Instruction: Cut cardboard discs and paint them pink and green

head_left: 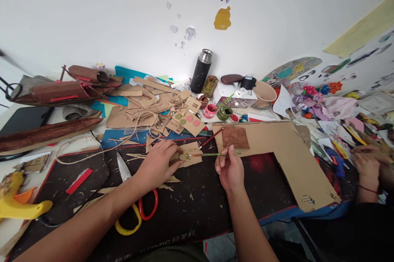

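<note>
My right hand (231, 170) pinches a thin paintbrush (207, 155), its tip pointing left. Under the brush tip lies a small piece of cardboard (194, 160) with a green paint mark on it. My left hand (160, 158) holds this piece at its left edge, thumb and fingers closed about it; what lies under the fingers is hidden. Behind it, another cardboard piece (198, 129) bears green and pink painted dots. Jars of green paint (224, 113) and pink paint (210, 111) stand open farther back. A second, dark red brush (211, 139) rests beside a brown-painted cardboard square (235, 137).
Scissors (124, 168) with red and yellow handles lie by my left forearm. A yellow glue gun (24, 208) is at far left. Cardboard scraps (147, 99), a black flask (201, 72) and a large cardboard sheet (295, 163) surround the mat. Another person's hands (367, 167) are at right.
</note>
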A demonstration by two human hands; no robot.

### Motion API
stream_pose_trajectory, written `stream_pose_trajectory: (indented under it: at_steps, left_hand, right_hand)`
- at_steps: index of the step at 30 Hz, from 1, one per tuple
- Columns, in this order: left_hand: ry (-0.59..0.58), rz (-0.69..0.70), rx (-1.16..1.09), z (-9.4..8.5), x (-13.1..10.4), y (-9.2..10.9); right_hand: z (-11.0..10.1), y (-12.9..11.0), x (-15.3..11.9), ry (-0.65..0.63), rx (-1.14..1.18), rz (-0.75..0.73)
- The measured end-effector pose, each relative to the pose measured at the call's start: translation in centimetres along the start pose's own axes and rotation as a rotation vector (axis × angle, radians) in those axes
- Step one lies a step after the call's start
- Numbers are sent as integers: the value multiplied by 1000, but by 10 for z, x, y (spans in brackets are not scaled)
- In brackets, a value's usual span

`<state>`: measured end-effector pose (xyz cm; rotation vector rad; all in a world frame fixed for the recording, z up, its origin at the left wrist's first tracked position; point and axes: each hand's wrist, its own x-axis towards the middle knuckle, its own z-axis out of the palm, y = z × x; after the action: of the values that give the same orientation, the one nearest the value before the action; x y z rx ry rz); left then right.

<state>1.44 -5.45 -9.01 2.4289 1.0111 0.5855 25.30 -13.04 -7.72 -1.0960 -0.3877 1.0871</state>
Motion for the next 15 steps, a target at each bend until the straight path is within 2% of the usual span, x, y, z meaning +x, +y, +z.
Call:
stream_pose_trajectory:
  at_steps: [15]
  left_hand:
    - [-2,11,32,1,0,0]
  right_hand:
    - [-1,1,0,-8,3,5]
